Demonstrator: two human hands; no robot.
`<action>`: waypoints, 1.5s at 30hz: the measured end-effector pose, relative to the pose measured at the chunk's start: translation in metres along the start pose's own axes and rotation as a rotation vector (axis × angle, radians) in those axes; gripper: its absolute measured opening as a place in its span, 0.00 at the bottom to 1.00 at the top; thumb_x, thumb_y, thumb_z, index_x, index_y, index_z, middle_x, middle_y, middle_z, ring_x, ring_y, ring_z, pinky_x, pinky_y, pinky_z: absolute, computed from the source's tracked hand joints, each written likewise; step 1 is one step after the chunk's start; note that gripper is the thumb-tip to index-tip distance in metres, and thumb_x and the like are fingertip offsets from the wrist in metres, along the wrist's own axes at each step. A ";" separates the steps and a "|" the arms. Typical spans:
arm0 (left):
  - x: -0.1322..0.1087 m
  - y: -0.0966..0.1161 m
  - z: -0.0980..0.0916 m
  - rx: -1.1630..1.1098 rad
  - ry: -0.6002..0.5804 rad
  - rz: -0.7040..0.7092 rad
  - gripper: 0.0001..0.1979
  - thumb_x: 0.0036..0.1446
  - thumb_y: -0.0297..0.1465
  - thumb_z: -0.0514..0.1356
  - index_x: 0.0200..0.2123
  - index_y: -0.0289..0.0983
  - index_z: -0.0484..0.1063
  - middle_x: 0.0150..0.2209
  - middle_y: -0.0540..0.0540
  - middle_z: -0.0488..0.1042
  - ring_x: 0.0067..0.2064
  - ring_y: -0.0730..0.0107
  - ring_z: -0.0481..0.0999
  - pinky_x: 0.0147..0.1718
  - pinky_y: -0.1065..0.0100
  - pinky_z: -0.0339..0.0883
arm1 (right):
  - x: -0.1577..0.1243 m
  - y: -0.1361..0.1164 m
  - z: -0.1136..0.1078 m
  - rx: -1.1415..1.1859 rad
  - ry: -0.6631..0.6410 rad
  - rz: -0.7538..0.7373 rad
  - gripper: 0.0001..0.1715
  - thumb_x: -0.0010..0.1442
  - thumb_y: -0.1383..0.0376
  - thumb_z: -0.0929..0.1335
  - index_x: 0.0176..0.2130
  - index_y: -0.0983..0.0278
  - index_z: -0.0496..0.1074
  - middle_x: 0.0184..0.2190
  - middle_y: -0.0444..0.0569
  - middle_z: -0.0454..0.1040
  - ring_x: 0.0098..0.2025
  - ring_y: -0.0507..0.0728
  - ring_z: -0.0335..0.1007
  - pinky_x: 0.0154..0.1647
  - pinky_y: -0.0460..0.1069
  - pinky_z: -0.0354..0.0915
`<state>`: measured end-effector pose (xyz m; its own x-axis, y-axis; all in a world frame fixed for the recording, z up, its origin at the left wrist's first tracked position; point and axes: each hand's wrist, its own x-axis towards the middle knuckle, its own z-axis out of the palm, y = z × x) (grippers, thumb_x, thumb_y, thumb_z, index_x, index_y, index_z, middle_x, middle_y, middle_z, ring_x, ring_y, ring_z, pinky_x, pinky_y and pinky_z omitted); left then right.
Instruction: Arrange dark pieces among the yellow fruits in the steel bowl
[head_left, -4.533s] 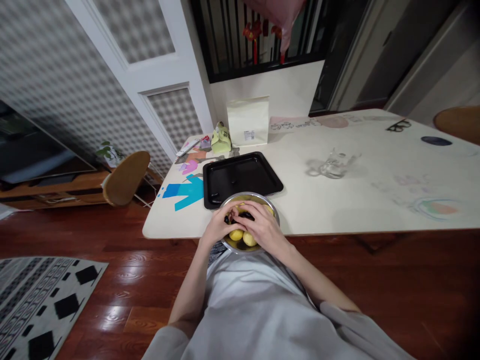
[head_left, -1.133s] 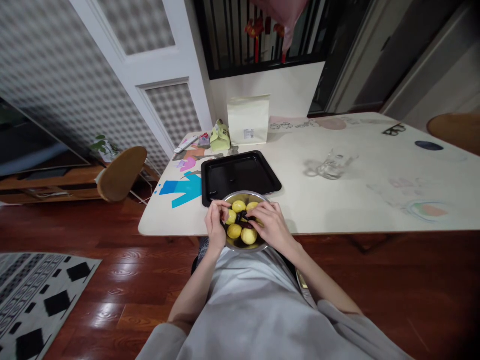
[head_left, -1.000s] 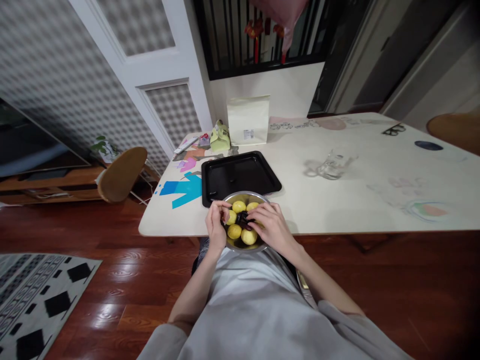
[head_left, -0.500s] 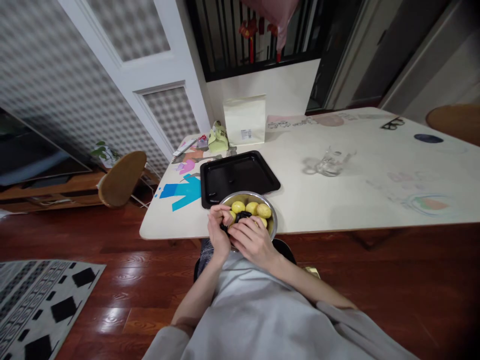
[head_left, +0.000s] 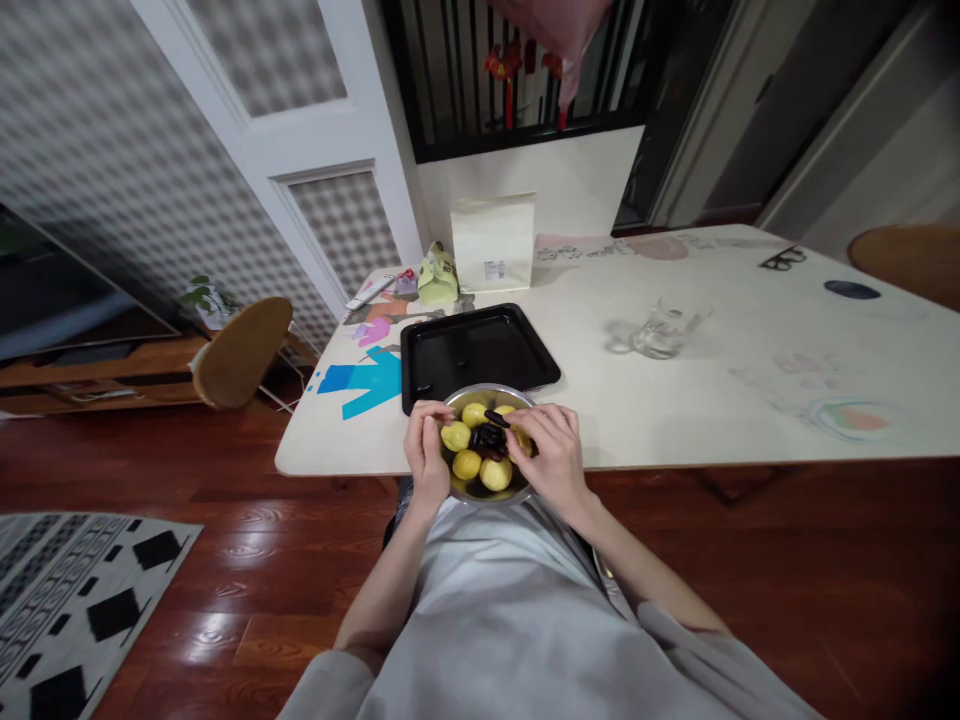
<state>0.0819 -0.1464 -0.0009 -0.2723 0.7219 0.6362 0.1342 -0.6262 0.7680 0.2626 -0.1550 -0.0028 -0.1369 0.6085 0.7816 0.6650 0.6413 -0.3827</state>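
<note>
Right grip (head_left: 553, 455) closed, we mark it: thumb and fingers pinch one dark, elongated piece (head_left: 496, 419), held tilted above the bowl's middle. Left grip (head_left: 427, 457) is at the left rim of the metal bowl (head_left: 484, 496), fingers curled; we can't tell whether it clasps the rim. Bowl sits at the near edge of the white worktop (head_left: 637, 430), right in front of the grey shirt (head_left: 495, 600); we can't tell what bears it. Inside we see several yellow round items (head_left: 466, 464) ringed about a pile of dark pieces (head_left: 487, 441), some on the right hidden by the right grip.

Behind the bowl we log a black tray (head_left: 480, 350), near edge partly covered by the bowl in our view. Further back, a pale upright bag (head_left: 493, 245) with a green packet (head_left: 438, 276) just beside it. Right of the tray, well apart, we have a clear glass vessel (head_left: 660, 332).
</note>
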 end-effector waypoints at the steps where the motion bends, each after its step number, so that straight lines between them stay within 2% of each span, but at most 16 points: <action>1: 0.002 0.000 -0.002 0.025 0.004 0.018 0.17 0.74 0.39 0.50 0.39 0.38 0.75 0.37 0.46 0.72 0.37 0.68 0.71 0.39 0.68 0.66 | -0.001 0.002 0.000 -0.009 -0.022 0.005 0.08 0.67 0.72 0.68 0.44 0.61 0.75 0.39 0.48 0.82 0.44 0.61 0.72 0.50 0.58 0.60; 6: 0.007 -0.001 -0.006 0.135 -0.015 0.070 0.17 0.74 0.38 0.50 0.38 0.37 0.74 0.37 0.45 0.73 0.39 0.67 0.72 0.39 0.67 0.67 | -0.007 0.005 0.004 -0.036 -0.132 -0.010 0.07 0.67 0.73 0.68 0.42 0.62 0.75 0.39 0.48 0.81 0.47 0.61 0.71 0.52 0.58 0.58; 11: 0.009 -0.007 -0.008 0.182 -0.048 0.055 0.18 0.74 0.39 0.49 0.39 0.38 0.74 0.39 0.45 0.73 0.41 0.66 0.73 0.39 0.67 0.68 | -0.005 0.004 0.002 -0.034 -0.165 -0.005 0.08 0.68 0.73 0.68 0.39 0.61 0.75 0.38 0.46 0.82 0.46 0.61 0.71 0.53 0.59 0.57; 14: 0.016 -0.018 -0.014 0.206 -0.055 0.021 0.16 0.74 0.38 0.50 0.40 0.38 0.74 0.40 0.45 0.74 0.42 0.66 0.75 0.40 0.68 0.69 | -0.004 0.004 -0.001 -0.012 -0.165 -0.005 0.08 0.68 0.72 0.68 0.39 0.60 0.75 0.39 0.45 0.82 0.46 0.60 0.71 0.53 0.59 0.57; 17: 0.034 -0.038 -0.024 0.251 -0.099 -0.024 0.11 0.72 0.37 0.54 0.43 0.38 0.74 0.42 0.44 0.75 0.45 0.65 0.76 0.41 0.68 0.72 | -0.005 0.005 -0.003 -0.003 -0.141 -0.002 0.08 0.69 0.71 0.67 0.39 0.60 0.74 0.39 0.46 0.82 0.46 0.60 0.72 0.53 0.59 0.57; 19: 0.053 -0.054 -0.030 0.333 -0.166 -0.006 0.10 0.71 0.34 0.54 0.45 0.38 0.74 0.44 0.43 0.76 0.47 0.64 0.77 0.45 0.66 0.74 | -0.006 0.006 -0.002 -0.003 -0.110 -0.005 0.07 0.69 0.70 0.67 0.40 0.60 0.74 0.39 0.46 0.82 0.46 0.60 0.72 0.54 0.59 0.57; 22: 0.086 -0.078 -0.032 0.496 -0.339 0.043 0.13 0.69 0.26 0.52 0.49 0.38 0.75 0.49 0.40 0.77 0.51 0.61 0.77 0.51 0.60 0.74 | -0.007 0.007 0.001 0.004 -0.077 -0.020 0.06 0.69 0.70 0.68 0.40 0.61 0.74 0.39 0.47 0.82 0.46 0.60 0.73 0.54 0.59 0.57; 24: 0.105 -0.091 -0.031 0.641 -0.567 0.031 0.17 0.67 0.23 0.52 0.53 0.38 0.74 0.54 0.39 0.77 0.56 0.59 0.76 0.59 0.57 0.70 | -0.007 0.007 0.002 0.014 -0.073 -0.029 0.07 0.69 0.71 0.68 0.40 0.61 0.74 0.39 0.46 0.81 0.46 0.60 0.73 0.54 0.59 0.58; 26: 0.119 -0.099 -0.031 0.786 -0.798 -0.018 0.18 0.65 0.24 0.56 0.56 0.38 0.74 0.58 0.39 0.75 0.60 0.57 0.75 0.63 0.55 0.67 | -0.007 0.006 0.003 0.021 -0.068 -0.034 0.07 0.68 0.72 0.67 0.40 0.60 0.74 0.39 0.46 0.82 0.46 0.60 0.73 0.54 0.59 0.58; 28: 0.127 -0.103 -0.035 0.871 -0.931 -0.067 0.19 0.63 0.28 0.61 0.57 0.38 0.74 0.57 0.38 0.76 0.60 0.53 0.75 0.62 0.53 0.68 | -0.006 0.005 0.002 0.023 -0.060 -0.035 0.07 0.68 0.72 0.68 0.40 0.60 0.74 0.39 0.47 0.82 0.46 0.60 0.73 0.54 0.59 0.58; 31: 0.131 -0.105 -0.046 0.911 -1.013 -0.114 0.19 0.57 0.30 0.67 0.52 0.38 0.77 0.52 0.38 0.79 0.54 0.50 0.79 0.56 0.55 0.72 | -0.007 0.006 0.000 0.021 -0.066 -0.020 0.06 0.68 0.71 0.68 0.40 0.60 0.74 0.39 0.47 0.81 0.46 0.60 0.73 0.54 0.59 0.58; 35: 0.133 -0.103 -0.057 0.928 -1.114 -0.146 0.14 0.52 0.27 0.69 0.44 0.39 0.79 0.46 0.43 0.78 0.47 0.56 0.79 0.49 0.62 0.73 | -0.008 0.007 0.000 0.027 -0.073 -0.008 0.07 0.68 0.72 0.68 0.40 0.60 0.73 0.39 0.47 0.81 0.47 0.61 0.74 0.54 0.59 0.59; 38: 0.136 -0.102 -0.056 0.907 -1.174 -0.147 0.08 0.51 0.25 0.68 0.37 0.40 0.78 0.39 0.47 0.75 0.42 0.62 0.78 0.42 0.67 0.71 | -0.009 0.008 0.002 0.045 -0.066 -0.017 0.07 0.68 0.72 0.68 0.40 0.60 0.73 0.39 0.47 0.82 0.46 0.60 0.74 0.54 0.59 0.59; 41: 0.140 -0.102 -0.054 0.863 -1.215 -0.138 0.07 0.50 0.24 0.67 0.33 0.39 0.76 0.35 0.49 0.72 0.38 0.65 0.75 0.38 0.69 0.69 | -0.008 0.008 0.003 0.051 -0.062 -0.020 0.07 0.68 0.72 0.68 0.41 0.60 0.74 0.40 0.47 0.82 0.46 0.60 0.74 0.54 0.59 0.59; 45: 0.148 -0.108 -0.046 0.805 -1.179 -0.106 0.07 0.53 0.25 0.68 0.33 0.38 0.73 0.35 0.49 0.71 0.37 0.66 0.73 0.39 0.68 0.69 | -0.008 0.008 0.003 0.048 -0.057 -0.014 0.07 0.68 0.72 0.68 0.40 0.60 0.73 0.40 0.47 0.82 0.46 0.60 0.74 0.54 0.59 0.59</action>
<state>-0.0165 0.0140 0.0069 0.5674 0.8223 -0.0432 0.7664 -0.5082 0.3928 0.2668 -0.1533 -0.0142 -0.1889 0.6241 0.7582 0.6267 0.6710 -0.3962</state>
